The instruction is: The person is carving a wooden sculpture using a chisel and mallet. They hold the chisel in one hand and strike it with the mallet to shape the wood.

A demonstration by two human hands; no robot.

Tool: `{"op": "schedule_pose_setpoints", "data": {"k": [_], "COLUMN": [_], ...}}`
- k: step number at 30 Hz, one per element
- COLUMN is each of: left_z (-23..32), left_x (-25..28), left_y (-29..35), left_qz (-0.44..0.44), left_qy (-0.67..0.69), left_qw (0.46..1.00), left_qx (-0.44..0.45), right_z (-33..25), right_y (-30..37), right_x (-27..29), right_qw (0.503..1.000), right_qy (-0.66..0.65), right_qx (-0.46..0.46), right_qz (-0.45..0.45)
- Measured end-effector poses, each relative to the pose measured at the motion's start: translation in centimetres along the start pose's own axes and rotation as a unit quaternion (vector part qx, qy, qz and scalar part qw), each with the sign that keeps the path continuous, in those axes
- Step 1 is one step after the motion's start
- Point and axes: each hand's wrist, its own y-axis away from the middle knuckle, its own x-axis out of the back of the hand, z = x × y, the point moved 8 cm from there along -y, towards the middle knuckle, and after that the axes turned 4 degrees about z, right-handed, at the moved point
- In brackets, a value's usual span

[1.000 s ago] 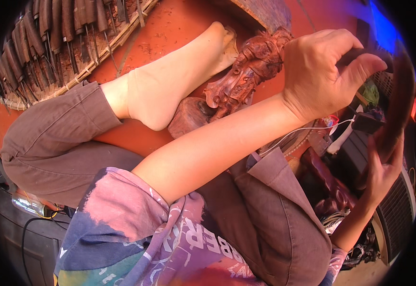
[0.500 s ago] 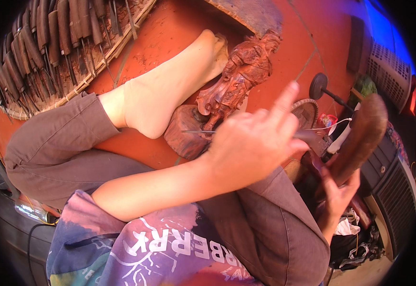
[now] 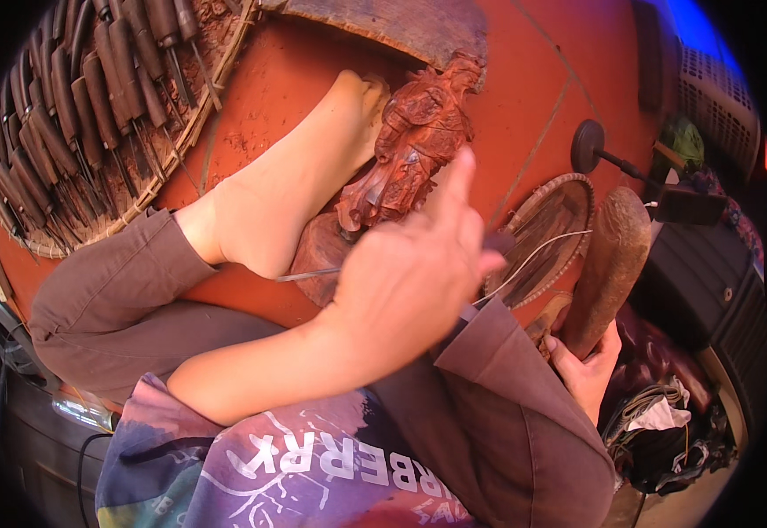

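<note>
A carved red-brown wooden figurine point(image 3: 414, 141) lies tilted on the floor with its block base point(image 3: 320, 255) toward me. My bare foot point(image 3: 269, 211) presses beside it. Across the near end of the figurine is my left hand point(image 3: 414, 273), closed around a carving chisel. The chisel's thin metal blade point(image 3: 309, 275) sticks out to the left over the base; most of its handle is hidden by the palm. My index finger stretches forward along the figurine. On the right, my right hand point(image 3: 588, 365) grips a thick brown wooden mallet point(image 3: 612, 264) by its lower end, held upright near my knee.
A round woven tray point(image 3: 186, 145) full of wooden-handled chisels point(image 3: 93, 97) lies at the far left. A wooden board point(image 3: 375, 26) lies beyond the figurine. To the right are a round basket point(image 3: 542, 224), a black stand point(image 3: 588, 145), a phone point(image 3: 691, 207) and a plastic crate point(image 3: 718, 101).
My right hand has brought the mallet leftward. My left hand with the chisel has shifted left, and the blade now angles lower. The whole view has also shifted somewhat.
</note>
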Motion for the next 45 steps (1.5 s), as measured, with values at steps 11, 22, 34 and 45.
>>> {"op": "schedule_pose_setpoints", "data": {"k": [11, 22, 34, 45], "left_z": [5.1, 3.9, 2.9, 2.9], "left_x": [0.0, -0.1, -0.2, -0.6], "left_y": [-5.7, -9.1, -8.7, -8.6], "left_qz": [0.222, 0.329, 0.373, 0.352], "left_qy": [0.322, 0.364, 0.363, 0.378], "left_qw": [0.915, 0.864, 0.847, 0.847], "left_qx": [-0.099, -0.109, -0.110, -0.122], "right_z": [1.1, 0.2, 0.1, 0.2], "right_y": [-0.5, -2.4, -2.2, -1.7], "right_x": [5.1, 6.7, 5.7, 5.8], "right_qw": [0.970, 0.978, 0.980, 0.965], "right_qy": [0.070, 0.074, 0.078, 0.113], "right_qx": [0.140, 0.147, 0.156, 0.191], "right_qz": [0.188, 0.127, 0.095, 0.137]}}
